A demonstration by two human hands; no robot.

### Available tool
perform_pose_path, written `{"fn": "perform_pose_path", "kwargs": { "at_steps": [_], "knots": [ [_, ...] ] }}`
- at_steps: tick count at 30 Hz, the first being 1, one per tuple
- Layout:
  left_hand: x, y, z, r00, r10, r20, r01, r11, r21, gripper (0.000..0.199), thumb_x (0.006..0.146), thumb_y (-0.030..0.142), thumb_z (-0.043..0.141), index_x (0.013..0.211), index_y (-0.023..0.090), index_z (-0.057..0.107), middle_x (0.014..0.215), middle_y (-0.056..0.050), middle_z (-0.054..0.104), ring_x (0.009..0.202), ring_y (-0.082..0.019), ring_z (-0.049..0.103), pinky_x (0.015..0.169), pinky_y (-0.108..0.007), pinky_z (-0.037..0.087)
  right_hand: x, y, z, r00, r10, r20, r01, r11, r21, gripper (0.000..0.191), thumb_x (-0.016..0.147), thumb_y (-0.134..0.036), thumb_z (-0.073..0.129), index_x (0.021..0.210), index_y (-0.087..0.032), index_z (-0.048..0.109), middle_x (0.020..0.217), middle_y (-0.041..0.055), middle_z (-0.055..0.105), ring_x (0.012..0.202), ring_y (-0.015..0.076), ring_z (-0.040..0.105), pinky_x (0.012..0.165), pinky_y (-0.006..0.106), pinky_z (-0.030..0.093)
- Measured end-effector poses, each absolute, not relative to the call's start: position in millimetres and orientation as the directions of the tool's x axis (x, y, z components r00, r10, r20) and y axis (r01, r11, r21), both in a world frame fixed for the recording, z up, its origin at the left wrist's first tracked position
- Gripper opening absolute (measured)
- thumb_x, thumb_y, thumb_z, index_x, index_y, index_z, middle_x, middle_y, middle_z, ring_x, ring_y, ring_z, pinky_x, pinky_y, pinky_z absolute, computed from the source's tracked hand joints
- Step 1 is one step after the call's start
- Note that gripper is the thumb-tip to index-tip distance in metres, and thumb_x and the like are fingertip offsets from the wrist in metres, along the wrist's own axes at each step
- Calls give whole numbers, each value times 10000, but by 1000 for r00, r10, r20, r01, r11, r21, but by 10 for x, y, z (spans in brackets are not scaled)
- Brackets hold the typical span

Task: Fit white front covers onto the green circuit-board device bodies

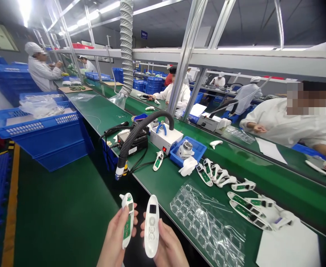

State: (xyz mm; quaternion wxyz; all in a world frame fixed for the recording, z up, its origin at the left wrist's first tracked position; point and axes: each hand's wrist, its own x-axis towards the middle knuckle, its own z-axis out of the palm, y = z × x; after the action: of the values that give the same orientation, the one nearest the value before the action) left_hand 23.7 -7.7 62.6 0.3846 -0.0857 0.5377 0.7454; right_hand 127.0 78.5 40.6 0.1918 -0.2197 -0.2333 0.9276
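At the bottom centre my left hand (115, 231) is closed on a white housing half (128, 218) with a green circuit board inside. Its nozzle end points up and to the left. Just to the right, my right hand (167, 243) grips a white cover (152, 230) with a dark window and round button shapes facing me. The two parts are upright, side by side and apart, in front of the bench edge. On the bench, a similar board-filled housing (158, 161) lies near the white box.
A clear plastic tray (207, 226) lies on the green bench, with several housings (246, 207) beyond it. A black hose (132, 137) arches over the bench edge. A blue bin (198, 147) holds a metal-topped container. Blue crates (51, 148) stand left; a co-worker (296, 122) sits opposite.
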Motion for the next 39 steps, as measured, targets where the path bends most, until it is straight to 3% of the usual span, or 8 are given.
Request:
{"fn": "perform_pose_path", "kwargs": {
  "at_steps": [5,10,18,28,34,39],
  "knots": [
    [234,-81,540,-694,500,-517,-630,-76,773,522,726,598,661,1021,167,654,776,-27,584,608,-125,509,444,-186,406,1213,757,413,-859,409,-309,-228,-845,-483,430,740,-452,757,946,-77,717,853,139,703,671,197,648,563,291,499],
    [-45,-44,267,-767,453,-455,-571,-158,806,518,758,595,624,1020,148,630,640,12,537,451,-98,437,362,-194,358,714,731,259,-890,344,-299,-181,-869,-460,451,758,-453,744,945,-46,693,786,120,692,598,156,624,502,242,470],
    [-821,-160,81,-873,302,-383,-461,-254,850,449,736,585,649,825,147,610,563,46,484,430,-101,454,368,-189,363,-322,658,-23,-933,196,-301,-22,-868,-497,523,664,-520,787,871,-54,670,656,68,667,526,151,608,460,231,436],
    [-849,-3,121,-871,337,-358,-454,-270,849,412,717,575,675,719,178,562,547,69,444,412,-86,419,354,-178,338,-288,774,39,-940,218,-261,-52,-850,-524,473,700,-504,768,891,-80,682,683,63,666,561,154,605,474,233,428],
    [-582,17,103,-810,407,-422,-543,-250,801,455,705,599,669,829,164,621,542,50,474,406,-92,419,369,-195,355,42,798,44,-923,265,-280,-82,-845,-528,436,726,-466,764,893,-69,691,706,82,679,589,161,613,499,237,441],
    [-278,-92,116,-754,425,-502,-622,-212,754,492,777,613,587,962,157,617,607,25,499,471,-96,444,403,-188,364,463,784,148,-906,309,-289,-119,-842,-526,437,805,-475,691,899,-48,704,771,129,691,675,176,632,578,258,474]
  ]
}}
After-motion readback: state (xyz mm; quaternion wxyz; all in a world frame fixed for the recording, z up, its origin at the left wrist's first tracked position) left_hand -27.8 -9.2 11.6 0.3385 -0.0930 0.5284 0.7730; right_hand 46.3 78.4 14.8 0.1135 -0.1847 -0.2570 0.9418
